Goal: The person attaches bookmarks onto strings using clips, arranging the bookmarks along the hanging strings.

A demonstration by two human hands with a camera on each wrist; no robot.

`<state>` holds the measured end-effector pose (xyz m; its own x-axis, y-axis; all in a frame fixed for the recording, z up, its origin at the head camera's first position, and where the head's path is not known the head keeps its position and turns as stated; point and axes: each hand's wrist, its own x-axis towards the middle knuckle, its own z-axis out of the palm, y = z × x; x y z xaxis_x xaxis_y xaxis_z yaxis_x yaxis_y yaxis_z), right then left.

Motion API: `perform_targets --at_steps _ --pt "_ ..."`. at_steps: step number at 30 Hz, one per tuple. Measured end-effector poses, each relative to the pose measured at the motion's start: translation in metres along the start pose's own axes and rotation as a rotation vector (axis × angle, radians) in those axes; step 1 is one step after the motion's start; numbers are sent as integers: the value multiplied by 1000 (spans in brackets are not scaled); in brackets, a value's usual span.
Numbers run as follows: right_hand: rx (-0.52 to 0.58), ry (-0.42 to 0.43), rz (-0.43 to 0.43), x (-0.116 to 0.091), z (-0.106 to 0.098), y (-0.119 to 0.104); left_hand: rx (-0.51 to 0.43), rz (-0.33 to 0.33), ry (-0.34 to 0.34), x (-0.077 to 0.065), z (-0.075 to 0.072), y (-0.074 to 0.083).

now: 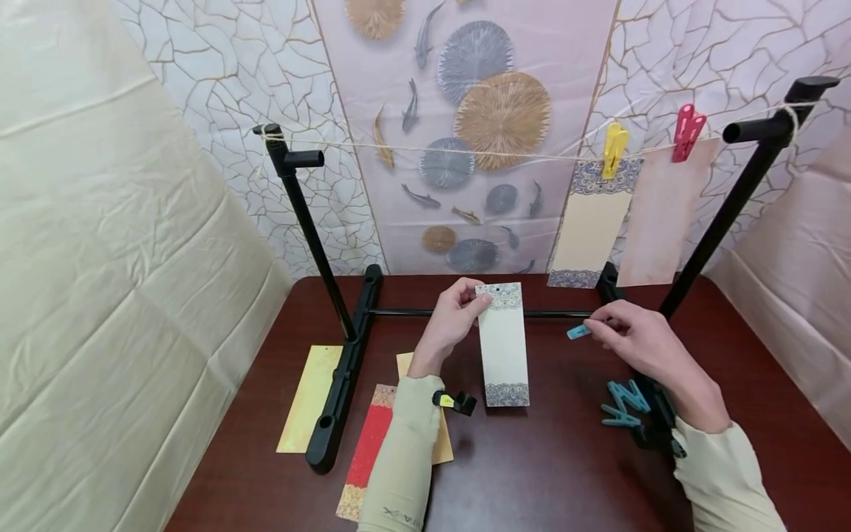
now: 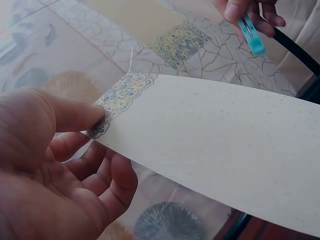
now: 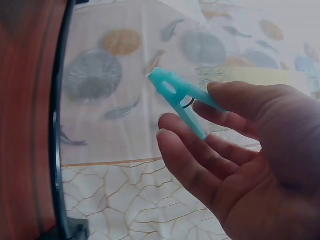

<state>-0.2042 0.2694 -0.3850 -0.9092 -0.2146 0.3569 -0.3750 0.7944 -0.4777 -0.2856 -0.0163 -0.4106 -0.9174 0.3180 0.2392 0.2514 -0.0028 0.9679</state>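
Observation:
My left hand pinches the top left corner of a white paper card with blue patterned bands at both ends. In the left wrist view the thumb lies over the patterned band, with the fingers behind the card. To the right, my right hand holds a light blue clothespin by its handle ends, between thumb and fingers. Above both hands a string runs between two black posts. On its right part, a yellow clothespin and a red clothespin hold up two cards.
Several blue clothespins lie by the right foot of the black stand. On the brown table at left are a yellow card, a red card and a tan card, partly under my left arm.

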Motion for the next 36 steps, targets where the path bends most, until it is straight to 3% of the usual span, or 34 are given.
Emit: perform_targets --at_steps 6,9,14,18,21,27,33,36 --pt "87 7 -33 -6 -15 -11 51 27 -54 -6 -3 13" --pt "115 19 -56 -7 -23 -20 76 50 -73 -13 -4 32" --pt "171 50 -165 -3 -38 -38 170 92 -91 -20 -6 58" --pt "216 65 -230 2 -51 -56 258 132 -92 -18 -8 70" --pt "246 75 -222 5 -58 -64 292 146 -97 -17 -10 78" --pt "267 146 -185 13 -65 -60 339 150 -121 -13 -12 96" --pt "251 218 -248 21 -71 -62 376 193 -112 -6 -12 115" --pt "220 215 -277 25 -75 -68 401 212 -99 5 -15 110"
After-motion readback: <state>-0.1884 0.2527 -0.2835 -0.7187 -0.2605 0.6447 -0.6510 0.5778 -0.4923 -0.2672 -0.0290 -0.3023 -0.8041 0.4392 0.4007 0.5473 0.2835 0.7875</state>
